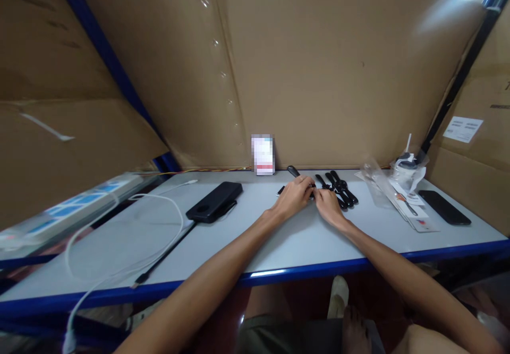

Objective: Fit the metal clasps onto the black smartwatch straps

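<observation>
My left hand (294, 197) and my right hand (327, 204) meet at the middle of the grey shelf (279, 242), fingers curled together around a small dark part (311, 189) that I cannot make out clearly. Several black watch straps (341, 188) lie in a row just right of my fingers. Another black strap piece (294, 171) lies just behind my left hand.
A black power bank (215, 201) with a black cable and a white cable (167, 221) lies at the left. Clear plastic bags and leaflets (402, 195) and a black phone (444, 207) lie at the right. A small card (263, 155) leans on the cardboard back wall. A blue edge (303, 270) rims the shelf front.
</observation>
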`<action>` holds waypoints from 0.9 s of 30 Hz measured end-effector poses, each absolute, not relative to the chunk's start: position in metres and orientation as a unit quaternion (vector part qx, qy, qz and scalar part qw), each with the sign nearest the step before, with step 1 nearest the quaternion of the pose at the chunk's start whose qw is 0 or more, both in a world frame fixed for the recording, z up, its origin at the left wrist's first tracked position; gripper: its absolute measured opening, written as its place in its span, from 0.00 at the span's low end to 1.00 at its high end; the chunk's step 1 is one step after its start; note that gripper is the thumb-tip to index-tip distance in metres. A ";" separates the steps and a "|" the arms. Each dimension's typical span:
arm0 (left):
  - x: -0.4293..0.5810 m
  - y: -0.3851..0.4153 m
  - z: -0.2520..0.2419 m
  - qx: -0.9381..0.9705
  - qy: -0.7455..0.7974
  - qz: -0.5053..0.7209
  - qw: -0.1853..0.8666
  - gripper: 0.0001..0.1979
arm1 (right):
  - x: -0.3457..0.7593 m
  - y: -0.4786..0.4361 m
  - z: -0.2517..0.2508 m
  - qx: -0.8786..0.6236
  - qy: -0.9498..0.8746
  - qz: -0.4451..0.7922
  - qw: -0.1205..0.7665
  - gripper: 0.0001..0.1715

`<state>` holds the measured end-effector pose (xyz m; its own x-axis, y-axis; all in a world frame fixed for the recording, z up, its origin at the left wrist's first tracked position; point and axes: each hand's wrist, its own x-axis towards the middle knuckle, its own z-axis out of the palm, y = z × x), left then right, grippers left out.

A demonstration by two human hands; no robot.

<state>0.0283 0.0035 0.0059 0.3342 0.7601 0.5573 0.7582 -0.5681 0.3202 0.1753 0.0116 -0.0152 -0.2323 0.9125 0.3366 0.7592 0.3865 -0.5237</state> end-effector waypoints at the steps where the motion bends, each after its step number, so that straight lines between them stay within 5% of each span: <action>1: 0.028 0.004 0.005 0.813 0.467 0.348 0.003 0.11 | 0.175 0.012 -0.015 -0.541 -0.772 0.128 0.308 0.25; 27: 0.028 0.004 0.003 0.815 0.472 0.334 -0.013 0.12 | 0.177 0.014 -0.020 -0.530 -0.761 0.157 0.341 0.13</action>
